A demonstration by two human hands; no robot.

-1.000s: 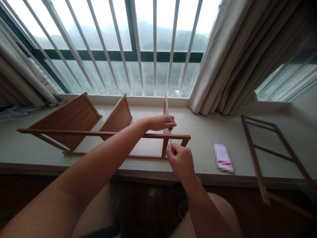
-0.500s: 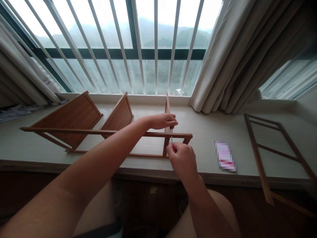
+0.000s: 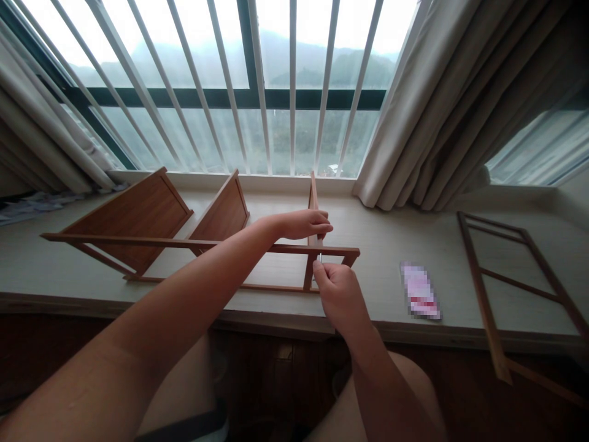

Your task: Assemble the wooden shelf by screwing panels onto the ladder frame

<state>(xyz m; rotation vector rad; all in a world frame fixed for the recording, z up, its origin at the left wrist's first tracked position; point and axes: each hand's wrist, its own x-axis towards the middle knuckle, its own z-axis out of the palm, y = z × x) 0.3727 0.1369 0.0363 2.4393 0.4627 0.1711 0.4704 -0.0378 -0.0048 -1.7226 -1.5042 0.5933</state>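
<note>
A brown wooden shelf frame lies on its side on the pale window ledge, with slatless panels standing across it. My left hand reaches over the front rail, its fingers curled round the top of the rightmost wooden panel. Just in front of the rail, my right hand is closed round a thin metal rod, perhaps a hex key. The rod's upper end meets the rail near that panel; its lower part is hidden in my fist. Two more panels, a large one and a middle one, stand farther left.
A separate wooden frame leans over the ledge's front edge at the right. Between it and the shelf lies a flat, pixelated pink item. Behind the ledge are a barred window and curtains.
My right hand has turned a little at the rod, the thumb side now facing up more. My left hand keeps its hold on the panel. The view has shifted slightly.
</note>
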